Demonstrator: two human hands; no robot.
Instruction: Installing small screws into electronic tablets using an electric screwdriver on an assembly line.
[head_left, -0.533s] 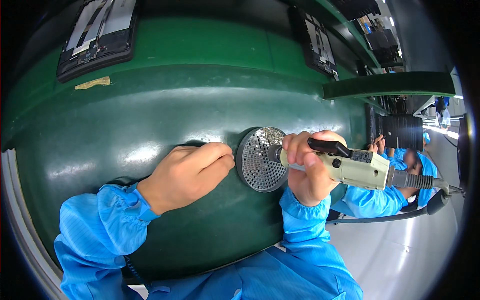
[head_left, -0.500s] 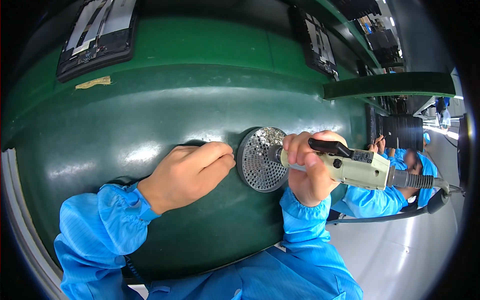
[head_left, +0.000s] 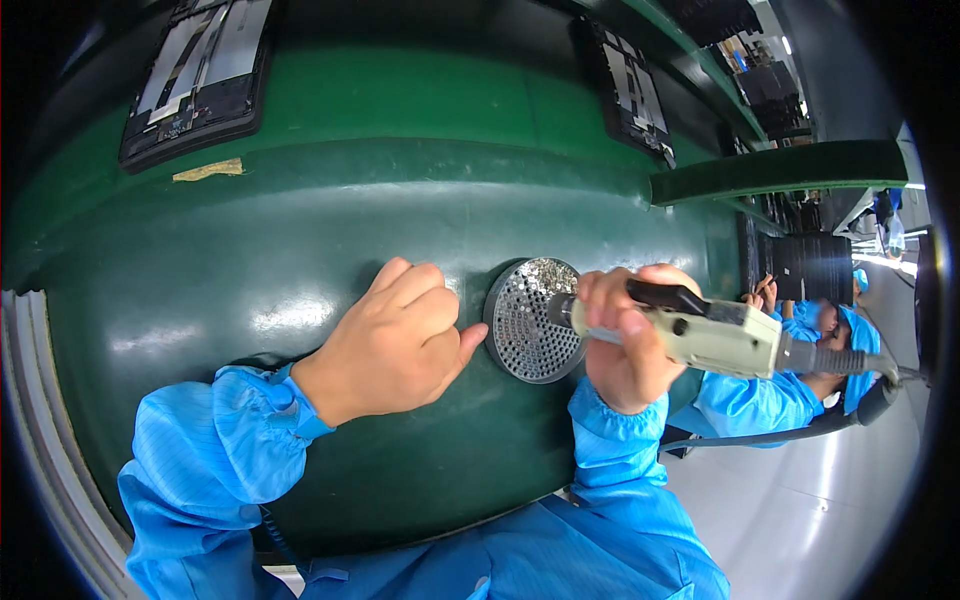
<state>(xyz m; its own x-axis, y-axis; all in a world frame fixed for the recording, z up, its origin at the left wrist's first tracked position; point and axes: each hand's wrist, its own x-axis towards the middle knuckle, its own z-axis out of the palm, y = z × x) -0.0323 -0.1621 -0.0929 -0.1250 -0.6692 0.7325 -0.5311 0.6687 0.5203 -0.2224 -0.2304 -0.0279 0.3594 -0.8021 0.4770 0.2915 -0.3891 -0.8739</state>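
Observation:
A pale electric screwdriver (head_left: pixel 718 338) with a black lever lies across my right hand (head_left: pixel 632 345), its fingers wrapped round the front end. Its grey nose tilts down over a round grey dish (head_left: pixel 530 358) pierced with many small holes. Tiny shiny metal pieces (head_left: pixel 553 272), probably screws, gather at the dish's far side. The driver's tip is hidden by its nose. On the left, my left hand (head_left: pixel 385 345) has its fingers curled, with the thumb reaching to the dish's near-left rim. The inside of that fist is hidden.
Opened tablet-like devices stand on the raised green ledge, one at far left (head_left: pixel 200 75) and another at far right (head_left: pixel 632 90). A yellowish tape scrap (head_left: pixel 208 171) sticks to the ledge's edge. A green bar (head_left: pixel 780 172) juts out at right. Beyond the cable, a co-worker (head_left: pixel 760 400) in blue works.
My left hand has gone from a pinch to curled fingers with the thumb stretched toward the dish. The screwdriver stays over the dish. The whole view has shifted slightly.

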